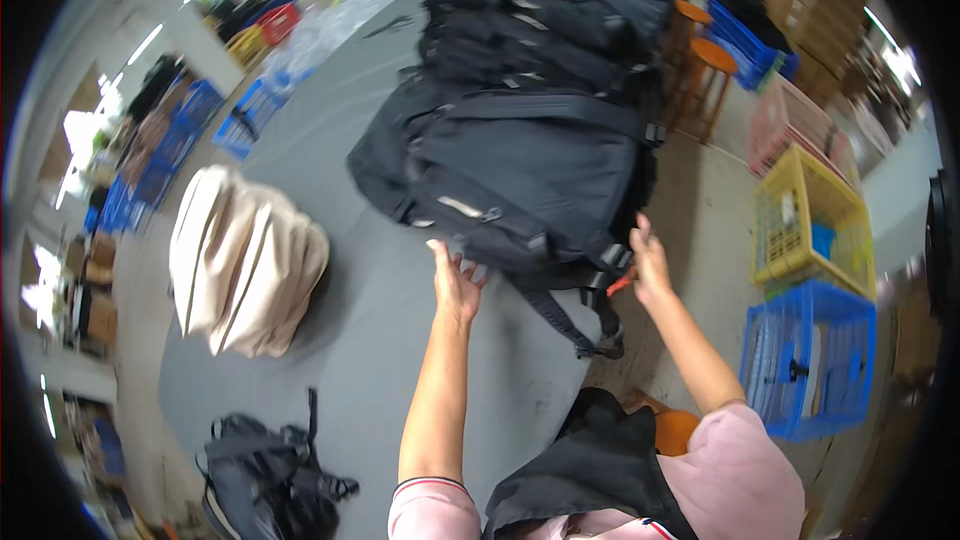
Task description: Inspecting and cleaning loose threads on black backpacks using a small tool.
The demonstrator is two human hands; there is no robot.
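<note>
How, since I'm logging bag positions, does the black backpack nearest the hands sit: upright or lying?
Lying: the black backpack has its broad zippered face toward the overhead camera. Whether its near edge is lifted, I cannot tell.

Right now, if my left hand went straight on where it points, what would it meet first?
Your left hand points up the picture at the large black backpack, so probably that bag's lower edge; depth is unclear, and they may already be touching.
</note>
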